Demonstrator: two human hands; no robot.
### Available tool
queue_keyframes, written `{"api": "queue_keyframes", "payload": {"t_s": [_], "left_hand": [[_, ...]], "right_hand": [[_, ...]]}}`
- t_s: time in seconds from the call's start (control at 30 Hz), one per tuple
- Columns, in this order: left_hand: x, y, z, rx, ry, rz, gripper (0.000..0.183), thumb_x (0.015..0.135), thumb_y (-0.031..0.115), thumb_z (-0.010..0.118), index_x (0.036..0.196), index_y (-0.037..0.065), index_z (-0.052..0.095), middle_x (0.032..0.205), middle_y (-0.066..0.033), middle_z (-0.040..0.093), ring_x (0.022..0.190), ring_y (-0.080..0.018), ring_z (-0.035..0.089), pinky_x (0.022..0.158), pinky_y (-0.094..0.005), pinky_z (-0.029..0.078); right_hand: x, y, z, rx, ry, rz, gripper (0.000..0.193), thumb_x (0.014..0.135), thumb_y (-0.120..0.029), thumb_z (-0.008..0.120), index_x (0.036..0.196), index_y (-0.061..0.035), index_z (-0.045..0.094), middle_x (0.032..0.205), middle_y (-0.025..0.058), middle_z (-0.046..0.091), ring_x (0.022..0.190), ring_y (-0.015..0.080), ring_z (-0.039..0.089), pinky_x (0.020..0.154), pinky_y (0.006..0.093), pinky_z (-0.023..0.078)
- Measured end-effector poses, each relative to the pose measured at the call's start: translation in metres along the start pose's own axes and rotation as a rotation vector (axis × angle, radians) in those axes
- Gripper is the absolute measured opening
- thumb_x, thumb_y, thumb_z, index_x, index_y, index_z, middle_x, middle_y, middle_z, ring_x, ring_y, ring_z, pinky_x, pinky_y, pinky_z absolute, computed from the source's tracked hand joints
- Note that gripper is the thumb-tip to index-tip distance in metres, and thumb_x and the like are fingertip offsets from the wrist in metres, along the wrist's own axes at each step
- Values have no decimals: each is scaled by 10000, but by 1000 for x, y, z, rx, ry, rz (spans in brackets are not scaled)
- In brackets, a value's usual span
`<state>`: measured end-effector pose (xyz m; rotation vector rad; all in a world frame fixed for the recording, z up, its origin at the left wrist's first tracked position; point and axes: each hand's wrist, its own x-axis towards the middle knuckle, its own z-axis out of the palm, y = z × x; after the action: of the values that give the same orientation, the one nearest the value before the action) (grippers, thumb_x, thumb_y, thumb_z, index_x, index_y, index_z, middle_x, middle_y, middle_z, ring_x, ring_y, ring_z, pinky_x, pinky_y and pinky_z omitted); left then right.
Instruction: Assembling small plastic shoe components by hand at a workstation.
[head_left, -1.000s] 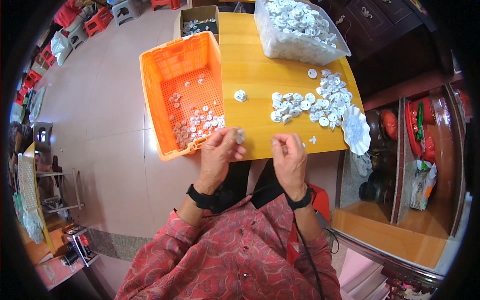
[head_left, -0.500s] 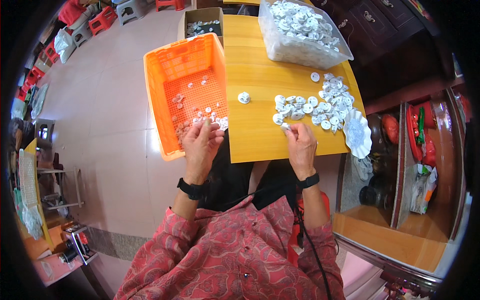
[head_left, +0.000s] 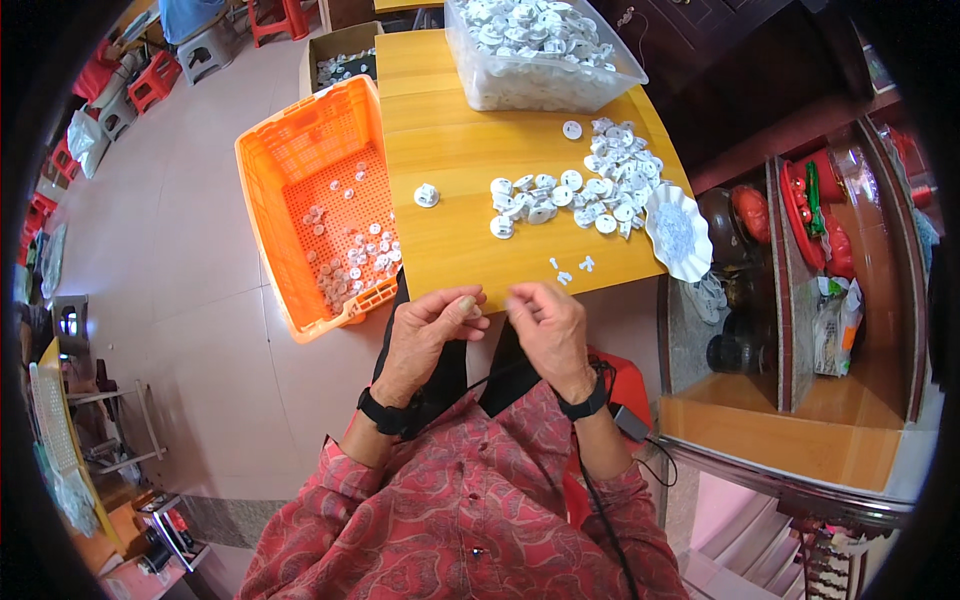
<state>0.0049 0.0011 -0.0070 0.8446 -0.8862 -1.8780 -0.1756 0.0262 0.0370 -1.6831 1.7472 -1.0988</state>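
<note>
My left hand [head_left: 425, 335] is closed in front of the table's near edge, with a small white plastic part [head_left: 473, 313] between thumb and fingers. Beside it, a little apart, my right hand [head_left: 552, 335] has its fingers curled together; what they hold, if anything, is hidden. Several tiny clear pieces [head_left: 565, 278] lie on the yellow table [head_left: 450, 250] just beyond the right hand. Farther back spreads a pile of round white plastic parts [head_left: 605, 185]. One more white part [head_left: 427, 195] sits alone at the left. A scalloped white dish [head_left: 680, 262] holds small clear pieces at the right edge.
An orange basket [head_left: 262, 215] with scattered white parts stands left of the table. A clear plastic tub [head_left: 545, 95] heaped with white parts is at the back. A cardboard box [head_left: 318, 48] stands beyond the basket. Shelves [head_left: 780, 300] are at the right.
My right hand has drawn back from the white pile toward my left hand. The left hand has left the basket and moved right. The view has shifted, and the tiny clear pieces now show.
</note>
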Motion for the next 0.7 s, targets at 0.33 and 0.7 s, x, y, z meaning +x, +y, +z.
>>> {"api": "queue_keyframes", "payload": {"t_s": [0.33,0.7], "left_hand": [[-3,3,5,-147,5,-59,287,983,134,587,1213,-36,612,1056,-147,679,926,-244,697,819,-338,591],[2,-5,5,-430,-44,-85,335,1008,108,534,1275,-94,539,1129,-152,641,1101,-254,636,997,-338,521]], "right_hand": [[15,49,-10,-674,117,-200,245,867,-145,667,1070,-10,646,959,129,519,924,320,547,768,434,457],[-4,20,-3,-648,-134,-292,383,792,-170,742,1114,12,641,937,124,516,921,304,550,776,422,449]]}}
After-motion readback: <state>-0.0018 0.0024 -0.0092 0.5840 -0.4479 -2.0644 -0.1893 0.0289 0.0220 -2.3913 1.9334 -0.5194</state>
